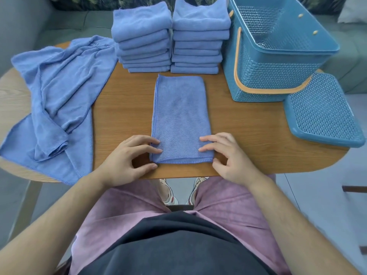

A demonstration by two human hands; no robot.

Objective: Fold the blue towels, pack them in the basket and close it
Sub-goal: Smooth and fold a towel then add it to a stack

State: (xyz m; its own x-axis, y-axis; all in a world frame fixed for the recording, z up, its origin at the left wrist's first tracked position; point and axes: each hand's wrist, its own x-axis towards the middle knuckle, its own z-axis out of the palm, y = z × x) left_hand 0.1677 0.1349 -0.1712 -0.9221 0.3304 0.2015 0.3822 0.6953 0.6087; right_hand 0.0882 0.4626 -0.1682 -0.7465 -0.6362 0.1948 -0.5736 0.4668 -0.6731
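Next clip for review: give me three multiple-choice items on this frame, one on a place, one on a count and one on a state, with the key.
1. Where does the basket lid lie?
A. on top of the basket
B. on the table, beside the basket
C. on the floor

2. How many stacks of folded towels stand at the table's far side?
A. one
B. two
C. four

3. What state is the basket in?
A. open and empty
B. open and full of towels
C. closed

Key: 1 B, the lid lies on the table by the basket's near right corner. 2 B, two stacks stand side by side. 3 A, its top is uncovered and its mesh floor shows bare.
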